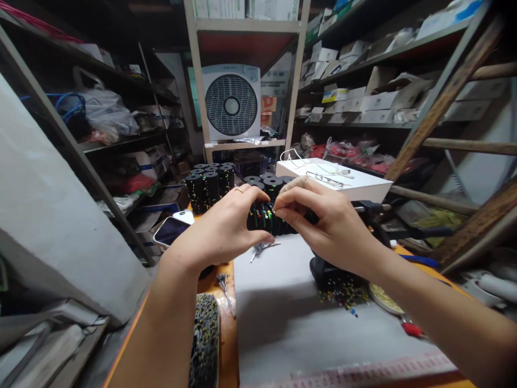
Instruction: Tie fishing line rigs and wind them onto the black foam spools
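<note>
My left hand (220,223) is wrapped round a black ridged spool (260,216) with coloured pin heads along it, thumb below and fingers above. At the spool's right end, my right hand (319,213) is closed in a pinch. Whatever lies between its fingertips is too small to make out. One right finger wears a beige wrap (293,184). Beneath the spool, small shiny metal pieces (262,249) lie on a white sheet (274,323). A heap of pins with coloured heads (343,293) sits below my right forearm.
Behind my hands stand several black spools (210,186). A white box (335,178) with a cable is at the back right. By my left forearm are a phone (173,230) and a tray of small dark parts (205,339). A shallow dish (385,299) lies right. A fan (231,105) faces me.
</note>
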Available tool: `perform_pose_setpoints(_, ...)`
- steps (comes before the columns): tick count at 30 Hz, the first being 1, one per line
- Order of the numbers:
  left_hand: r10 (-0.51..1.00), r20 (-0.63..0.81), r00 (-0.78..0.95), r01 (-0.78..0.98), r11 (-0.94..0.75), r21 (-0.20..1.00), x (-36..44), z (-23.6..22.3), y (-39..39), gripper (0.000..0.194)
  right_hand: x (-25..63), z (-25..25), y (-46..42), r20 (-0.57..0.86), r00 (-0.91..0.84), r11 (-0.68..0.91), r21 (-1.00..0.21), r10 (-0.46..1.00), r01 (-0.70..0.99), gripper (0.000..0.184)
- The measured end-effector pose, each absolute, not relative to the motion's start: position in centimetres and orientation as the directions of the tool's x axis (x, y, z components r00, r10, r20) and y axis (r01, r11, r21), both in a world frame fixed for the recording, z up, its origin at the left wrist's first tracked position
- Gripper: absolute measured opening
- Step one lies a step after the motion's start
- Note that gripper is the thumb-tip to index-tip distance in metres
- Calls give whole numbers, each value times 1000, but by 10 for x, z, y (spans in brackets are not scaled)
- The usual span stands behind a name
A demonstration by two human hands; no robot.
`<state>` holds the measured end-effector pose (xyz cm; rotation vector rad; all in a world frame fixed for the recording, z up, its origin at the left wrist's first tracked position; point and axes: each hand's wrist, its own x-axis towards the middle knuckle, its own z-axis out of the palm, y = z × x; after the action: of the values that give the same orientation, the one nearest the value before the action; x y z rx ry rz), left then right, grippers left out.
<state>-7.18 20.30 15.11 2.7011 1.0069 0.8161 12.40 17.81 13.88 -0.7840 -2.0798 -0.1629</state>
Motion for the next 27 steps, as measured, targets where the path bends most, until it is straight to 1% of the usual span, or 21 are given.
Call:
perform_pose_setpoints(5, 628, 440, 642, 539, -778, 324, -71, 153, 201, 38, 123, 134, 179, 790, -422, 795, -130, 444, 592, 9)
perform_pose_setpoints(11, 634, 445, 633, 541, -773, 332, -71, 152, 203, 40, 122, 127, 181, 827, -427, 800, -45, 366, 599, 10)
perform_pose_setpoints(19, 641, 436, 632, 553, -767, 326, -71, 153, 201, 41, 124, 120, 180, 841, -464, 792, 72, 279, 606, 12)
perform_pose_setpoints(24, 640, 438, 631, 558, -767, 318, -70, 153, 202, 39, 126, 117, 181, 815, -536, 759, 203, 220, 619, 13)
perform_pose_setpoints(27, 633, 445, 634, 554, -772, 310, -70, 152, 203, 38, 127, 118, 181, 770, -616, 730, 323, 167, 602, 12)
